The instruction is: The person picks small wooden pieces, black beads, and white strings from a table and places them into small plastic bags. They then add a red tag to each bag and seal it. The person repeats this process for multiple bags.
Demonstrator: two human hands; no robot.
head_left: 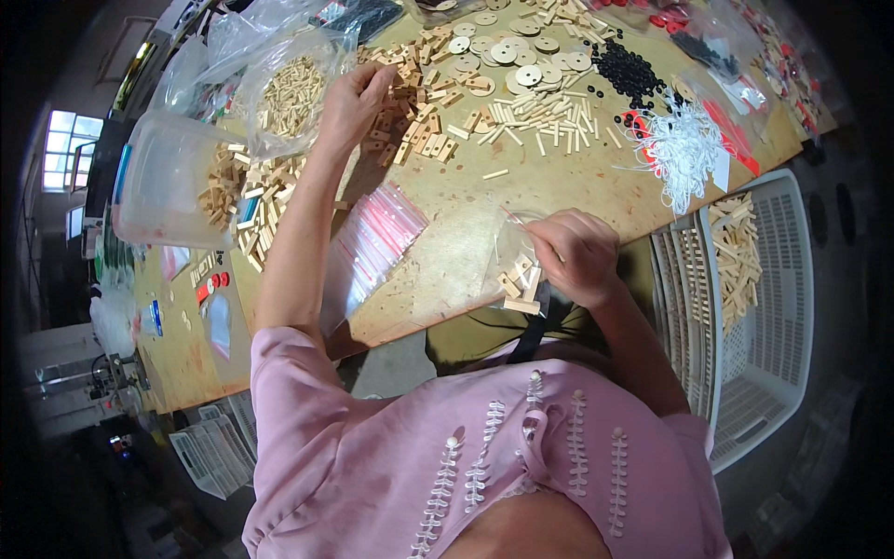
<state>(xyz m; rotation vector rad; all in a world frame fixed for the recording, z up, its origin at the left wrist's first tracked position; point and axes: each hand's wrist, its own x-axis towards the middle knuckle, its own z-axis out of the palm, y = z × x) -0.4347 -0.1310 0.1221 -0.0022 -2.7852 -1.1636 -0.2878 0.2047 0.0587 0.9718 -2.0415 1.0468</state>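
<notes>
Pinching a clear bag [499,250] near its mouth: one right hand [579,257], thumb and fingers drawn together, at the near edge of the table [466,200]. The bag hangs at that edge, left of the fingers, in front of the person's lap. Contents: several pale wooden pieces [519,287], gathered low in the bag.

One left hand [358,101], extended to the far side, fingers curled, at the left margin of a heap of blocks [430,142]. Whether it grips a block cannot be told; the fingertips are hidden.

Between the two forearms: one sheaf of flat bags, striped pink [377,238], lying beside the left forearm.

Beyond, left to right: one translucent tub [154,191]; loose wooden pieces by its right side; one large clear sack of short pegs [294,98], just left of the left hand; the heap of blocks; round wooden discs [504,52], overlapping; slim sticks [545,116], nearer than the discs; black beads [629,73], piled; white cords [684,154], tangled, near the right edge. One stick [495,174] lies apart, in mid-table.

Right of the table: one white crate [799,307], slatted, holding pale wooden lengths [736,252].
</notes>
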